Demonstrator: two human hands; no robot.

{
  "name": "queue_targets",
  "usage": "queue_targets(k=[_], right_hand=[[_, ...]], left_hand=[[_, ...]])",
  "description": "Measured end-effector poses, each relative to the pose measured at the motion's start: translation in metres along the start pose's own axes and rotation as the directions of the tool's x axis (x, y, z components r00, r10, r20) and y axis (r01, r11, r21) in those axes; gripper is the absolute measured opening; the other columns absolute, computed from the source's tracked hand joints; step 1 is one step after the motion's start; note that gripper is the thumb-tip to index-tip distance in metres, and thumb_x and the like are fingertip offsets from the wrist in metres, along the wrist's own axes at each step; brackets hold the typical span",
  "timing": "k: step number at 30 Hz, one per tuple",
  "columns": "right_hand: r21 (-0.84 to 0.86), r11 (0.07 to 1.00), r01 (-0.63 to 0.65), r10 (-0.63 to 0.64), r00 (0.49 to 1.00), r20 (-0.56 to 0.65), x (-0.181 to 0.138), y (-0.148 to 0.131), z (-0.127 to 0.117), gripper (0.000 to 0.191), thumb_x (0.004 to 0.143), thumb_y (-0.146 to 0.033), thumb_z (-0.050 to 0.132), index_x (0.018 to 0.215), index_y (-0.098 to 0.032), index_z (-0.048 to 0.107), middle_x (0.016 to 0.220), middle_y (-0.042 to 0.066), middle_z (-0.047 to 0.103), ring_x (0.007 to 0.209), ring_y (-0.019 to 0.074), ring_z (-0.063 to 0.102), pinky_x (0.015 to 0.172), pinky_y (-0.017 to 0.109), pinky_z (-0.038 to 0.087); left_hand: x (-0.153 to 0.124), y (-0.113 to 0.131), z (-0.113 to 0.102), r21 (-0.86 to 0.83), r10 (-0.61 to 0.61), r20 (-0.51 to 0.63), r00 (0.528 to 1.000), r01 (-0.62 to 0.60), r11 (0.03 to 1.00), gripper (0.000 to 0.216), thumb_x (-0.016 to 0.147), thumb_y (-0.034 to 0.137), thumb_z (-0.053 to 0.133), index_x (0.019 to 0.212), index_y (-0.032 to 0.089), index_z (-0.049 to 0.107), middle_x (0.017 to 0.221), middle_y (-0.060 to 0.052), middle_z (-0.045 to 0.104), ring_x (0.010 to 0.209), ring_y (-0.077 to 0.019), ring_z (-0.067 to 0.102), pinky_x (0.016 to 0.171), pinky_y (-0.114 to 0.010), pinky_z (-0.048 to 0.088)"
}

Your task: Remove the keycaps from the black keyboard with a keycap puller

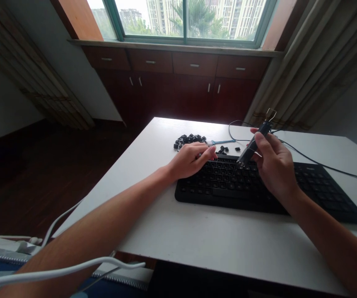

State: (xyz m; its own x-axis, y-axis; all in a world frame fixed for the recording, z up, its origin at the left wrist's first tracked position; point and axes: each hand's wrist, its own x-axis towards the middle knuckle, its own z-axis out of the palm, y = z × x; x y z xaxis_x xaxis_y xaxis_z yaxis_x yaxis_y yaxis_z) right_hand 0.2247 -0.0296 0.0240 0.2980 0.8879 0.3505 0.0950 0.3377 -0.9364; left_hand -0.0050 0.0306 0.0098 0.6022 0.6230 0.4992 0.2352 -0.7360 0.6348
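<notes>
White cable, left hand on keyboard, right hand gripping tool

Left hand flat, palm down; right hand raised, fingers clenched.

Keyboard: black, full-size, flat on white table, long edge facing you. Your left hand rests on its upper left rows.
Key puller: slim dark handle, wire loop at upper end, tilted, lower tip near upper key rows, pinched in your right hand.
Keycaps: loose black pile, just behind keyboard's left end.
</notes>
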Motion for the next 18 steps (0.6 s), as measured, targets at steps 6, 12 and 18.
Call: queue_targets(k=[6,12,18], right_hand=[[0.127,0.987,-0.098,0.100,0.995,-0.014,0.0077,0.0003,-0.0056,0.043,0.087,-0.049,0.073,0.117,-0.020,0.062,0.089,0.002,0.068,0.081,0.0164,0.070,0.066,0.026,0.062],[0.137,0.990,-0.028,0.033,0.999,-0.032,0.0053,-0.0010,-0.0039,0.054,0.085,-0.043,0.077,0.128,-0.030,0.047,0.091,-0.001,0.070,0.079,0.0156,0.070,0.061,0.024,0.058],[0.053,0.997,0.051,-0.054,0.997,0.056,-0.0004,-0.0047,0.0013,0.033,0.086,-0.041,0.075,0.112,-0.024,0.064,0.094,0.001,0.067,0.080,0.0137,0.066,0.060,0.023,0.057]], left_hand=[[-0.0003,-0.0007,-0.0009,0.026,-0.004,-0.002,1.000,0.004,1.000,0.041,0.105,0.038,0.042,0.091,0.019,0.075,0.091,-0.004,0.077,0.092,-0.0142,0.070,0.086,-0.029,0.054],[-0.0007,-0.0015,-0.0014,0.025,-0.022,0.001,1.000,0.022,0.999,0.039,0.105,0.037,0.044,0.091,0.019,0.076,0.093,-0.003,0.077,0.092,-0.0139,0.069,0.086,-0.028,0.054],[-0.0011,-0.0011,-0.0024,0.054,-0.026,0.009,1.000,0.026,0.998,0.038,0.105,0.035,0.043,0.091,0.019,0.075,0.092,-0.003,0.076,0.092,-0.0139,0.069,0.087,-0.028,0.053]])
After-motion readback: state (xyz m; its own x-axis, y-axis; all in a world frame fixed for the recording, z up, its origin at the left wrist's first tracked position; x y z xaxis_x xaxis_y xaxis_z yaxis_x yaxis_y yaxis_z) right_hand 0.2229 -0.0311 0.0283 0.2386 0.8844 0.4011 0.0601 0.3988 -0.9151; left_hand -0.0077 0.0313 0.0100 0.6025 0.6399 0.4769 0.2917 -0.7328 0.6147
